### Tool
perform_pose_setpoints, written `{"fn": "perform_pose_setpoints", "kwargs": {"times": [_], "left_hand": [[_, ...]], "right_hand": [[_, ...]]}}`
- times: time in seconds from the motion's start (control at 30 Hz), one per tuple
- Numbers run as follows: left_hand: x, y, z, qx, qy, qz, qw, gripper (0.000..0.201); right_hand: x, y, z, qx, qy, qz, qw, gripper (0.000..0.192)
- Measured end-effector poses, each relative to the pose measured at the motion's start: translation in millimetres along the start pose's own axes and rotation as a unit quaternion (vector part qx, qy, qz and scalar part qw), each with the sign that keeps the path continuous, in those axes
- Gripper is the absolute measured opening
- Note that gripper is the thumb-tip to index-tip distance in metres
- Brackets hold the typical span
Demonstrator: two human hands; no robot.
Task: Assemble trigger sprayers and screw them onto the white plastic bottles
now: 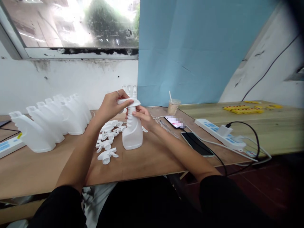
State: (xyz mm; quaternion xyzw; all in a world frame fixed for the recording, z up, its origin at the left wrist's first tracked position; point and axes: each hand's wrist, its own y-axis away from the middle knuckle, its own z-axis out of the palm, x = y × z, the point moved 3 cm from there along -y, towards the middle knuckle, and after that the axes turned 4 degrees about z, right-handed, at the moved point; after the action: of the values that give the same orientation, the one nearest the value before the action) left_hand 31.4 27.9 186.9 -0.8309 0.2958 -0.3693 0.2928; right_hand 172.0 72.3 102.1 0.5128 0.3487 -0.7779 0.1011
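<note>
A white plastic spray bottle stands upright on the wooden table in front of me. My right hand grips its ribbed neck. My left hand, with a ring on one finger, is closed over the white trigger spray head sitting on top of the bottle. Several loose white trigger heads lie on the table just left of the bottle, under my left forearm.
A row of several open white bottles stands at the left. Two phones, a cup with a straw, a power strip with cables and yellow pieces lie at the right. A second power strip sits far left.
</note>
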Motion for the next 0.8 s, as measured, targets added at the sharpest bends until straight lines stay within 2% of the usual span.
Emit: {"fn": "perform_pose_setpoints", "kwargs": {"times": [0.1, 0.2, 0.27, 0.43, 0.57, 0.7, 0.8], "left_hand": [[-4, 0, 0.3, -0.010, 0.032, -0.004, 0.999, 0.028], [-5, 0, 0.8, -0.012, 0.044, -0.003, 0.999, 0.027], [-5, 1, 1.0, -0.013, 0.043, -0.004, 0.999, 0.026], [-1, 2, 0.5, -0.004, 0.030, -0.002, 1.000, 0.024], [0, 2, 1.3, -0.002, 0.016, 0.005, 1.000, 0.024], [0, 2, 2.7, 0.008, -0.007, 0.017, 1.000, 0.023], [-2, 1, 3.7, 0.006, -0.013, 0.019, 1.000, 0.023]], "right_hand": [[-1, -4, -2, -0.019, 0.002, 0.012, 1.000, 0.052], [1, -6, 2, -0.080, 0.002, 0.025, 0.996, 0.044], [3, -4, 6, -0.091, 0.009, 0.044, 0.995, 0.040], [4, 6, 13, 0.023, 0.015, 0.021, 0.999, 0.044], [4, 10, 18, 0.015, -0.022, 0.017, 0.999, 0.043], [6, 9, 15, 0.060, 0.002, 0.001, 0.998, 0.047], [7, 9, 16, 0.047, -0.022, -0.006, 0.999, 0.043]]}}
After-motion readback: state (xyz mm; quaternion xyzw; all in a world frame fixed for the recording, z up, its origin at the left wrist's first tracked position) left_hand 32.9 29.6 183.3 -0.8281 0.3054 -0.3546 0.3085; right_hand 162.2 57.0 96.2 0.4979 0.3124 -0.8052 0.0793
